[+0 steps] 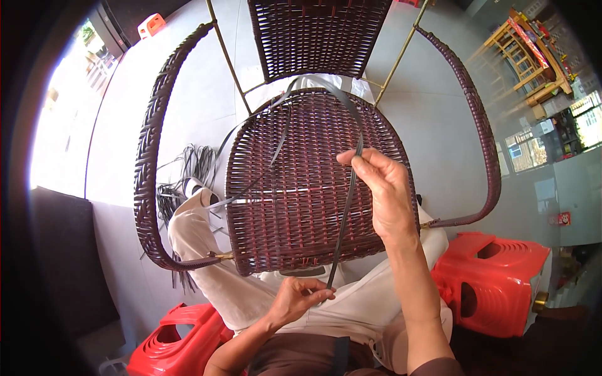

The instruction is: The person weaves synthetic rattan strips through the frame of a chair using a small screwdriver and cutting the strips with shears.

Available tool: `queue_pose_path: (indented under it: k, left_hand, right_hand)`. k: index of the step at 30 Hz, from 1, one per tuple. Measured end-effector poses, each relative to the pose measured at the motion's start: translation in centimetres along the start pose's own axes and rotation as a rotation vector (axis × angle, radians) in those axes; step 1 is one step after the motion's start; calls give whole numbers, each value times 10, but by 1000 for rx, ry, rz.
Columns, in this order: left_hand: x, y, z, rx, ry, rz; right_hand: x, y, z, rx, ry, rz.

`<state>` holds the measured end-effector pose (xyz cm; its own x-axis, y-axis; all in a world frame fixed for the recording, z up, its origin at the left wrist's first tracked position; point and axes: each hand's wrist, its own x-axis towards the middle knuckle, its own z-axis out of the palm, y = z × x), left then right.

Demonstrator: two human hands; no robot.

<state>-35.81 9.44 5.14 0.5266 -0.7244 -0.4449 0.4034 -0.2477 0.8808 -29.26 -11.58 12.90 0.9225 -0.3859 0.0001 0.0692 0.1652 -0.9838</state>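
Observation:
A chair with a dark brown and reddish woven seat [313,169] stands before me, its woven backrest [318,37] at the far side. My right hand [382,182] is raised over the right half of the seat, pinching a flat dark strip [343,229] between thumb and fingers. Lower down, near my lap, my left hand [301,299] pinches the same strip, which runs taut between the two hands. Beyond my right hand the strip loops up past the seat's far edge and back down across its left side.
Curved woven armrests [153,144] flank the seat. A bundle of loose dark strips [199,161] lies on the floor at left. Red plastic stools stand at lower left [182,341] and lower right [495,282]. Wooden furniture [523,56] is at the far right.

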Motion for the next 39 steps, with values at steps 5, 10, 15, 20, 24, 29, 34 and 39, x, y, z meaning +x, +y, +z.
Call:
queue_pose_path:
  k: [5,10,15,20,24,29,34,39]
  left_hand:
    - [-8,-6,-6,37,-39,-3]
    - [-21,-23,-17,-38,-114,-81]
    - [-23,-20,-29,-147,-85,-183]
    - [-26,-29,-31,-72,-120,-137]
    - [-25,-20,-35,-176,9,-130]
    - [-7,-3,-40,-412,233,-8]
    - [9,8,-44,-423,307,90]
    - [13,34,-59,-438,483,160]
  right_hand:
    - [5,7,12,-3,-35,0]
    - [40,0,11,-107,35,-23]
    - [97,-28,1,-140,53,-172]
    - [138,-57,-5,-170,39,-196]
    - [124,-13,-8,-746,169,-527]
    - [-35,54,-3,-521,-188,-19]
    - [-110,78,3,-428,-494,280]
    - [-66,71,-9,-656,-330,93]
